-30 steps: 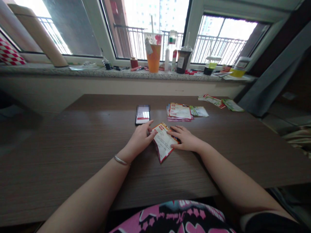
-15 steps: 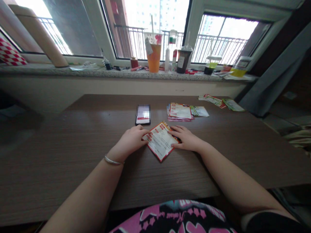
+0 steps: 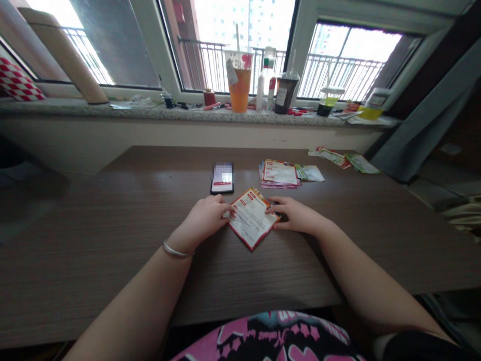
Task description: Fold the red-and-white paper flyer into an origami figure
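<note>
A flat square printed card point(image 3: 251, 220), white with red edges and red labels, lies turned cornerwise on the brown table before me. My left hand point(image 3: 206, 219) is closed on its left corner, with fingertips over the top face and the thumb at the edge. At the opposite corner, my right hand point(image 3: 296, 215) has its fingers apart, their tips touching the card's upper right edge. Whether other cards lie beneath this one, I cannot tell. Just beyond my left hand is a phone point(image 3: 222, 178) with a lit, blurred screen.
A stack of similar cards point(image 3: 280, 173) sits beyond my right hand, beside a green and white one point(image 3: 310, 173). More printed pieces point(image 3: 334, 157) lie at the table's far right. Drink cups point(image 3: 239, 90) and bottles line the stone windowsill point(image 3: 150, 113).
My right hand has slid slightly right, and its fingers now cover less of the card. The left hand keeps its hold on the left corner.
</note>
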The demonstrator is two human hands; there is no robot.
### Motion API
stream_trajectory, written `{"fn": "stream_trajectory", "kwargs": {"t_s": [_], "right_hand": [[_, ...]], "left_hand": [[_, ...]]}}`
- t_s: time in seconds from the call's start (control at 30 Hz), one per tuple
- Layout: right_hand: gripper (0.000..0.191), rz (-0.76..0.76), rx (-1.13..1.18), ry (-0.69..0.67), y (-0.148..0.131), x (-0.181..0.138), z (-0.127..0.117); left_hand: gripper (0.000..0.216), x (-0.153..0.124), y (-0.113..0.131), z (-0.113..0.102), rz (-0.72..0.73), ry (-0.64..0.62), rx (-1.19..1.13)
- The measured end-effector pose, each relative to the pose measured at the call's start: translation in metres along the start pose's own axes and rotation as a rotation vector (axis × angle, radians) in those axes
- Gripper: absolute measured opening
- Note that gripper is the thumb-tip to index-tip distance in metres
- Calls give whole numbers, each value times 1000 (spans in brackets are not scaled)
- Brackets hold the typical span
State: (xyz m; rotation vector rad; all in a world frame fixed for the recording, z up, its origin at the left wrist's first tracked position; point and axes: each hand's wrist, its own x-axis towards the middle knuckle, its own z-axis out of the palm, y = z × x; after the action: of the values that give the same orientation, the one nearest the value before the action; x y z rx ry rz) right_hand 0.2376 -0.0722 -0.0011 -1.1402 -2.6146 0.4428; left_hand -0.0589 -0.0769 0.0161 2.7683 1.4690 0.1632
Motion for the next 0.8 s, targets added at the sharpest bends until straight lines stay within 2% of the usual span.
{"fn": "stream_trajectory", "kwargs": {"t_s": [0.1,0.23,0.37,0.5,0.8], "right_hand": [[43,-9,-27,-16,-1,-2,-4],[27,-48,-105,16,-9,-1,-8],[17,-117,-190,13,-20,1,-11],[16,-144,-282,-22,-25,2,-12],[19,-10,-344,-58,-21,-1,-17]], "left_hand": [[26,1,4,1,51,13,11],[27,2,11,0,86,-4,34],[26,2,14,-2,77,-24,66],[29,1,15,-2,40,-36,85],[31,1,12,-6,-3,-74,69]]}}
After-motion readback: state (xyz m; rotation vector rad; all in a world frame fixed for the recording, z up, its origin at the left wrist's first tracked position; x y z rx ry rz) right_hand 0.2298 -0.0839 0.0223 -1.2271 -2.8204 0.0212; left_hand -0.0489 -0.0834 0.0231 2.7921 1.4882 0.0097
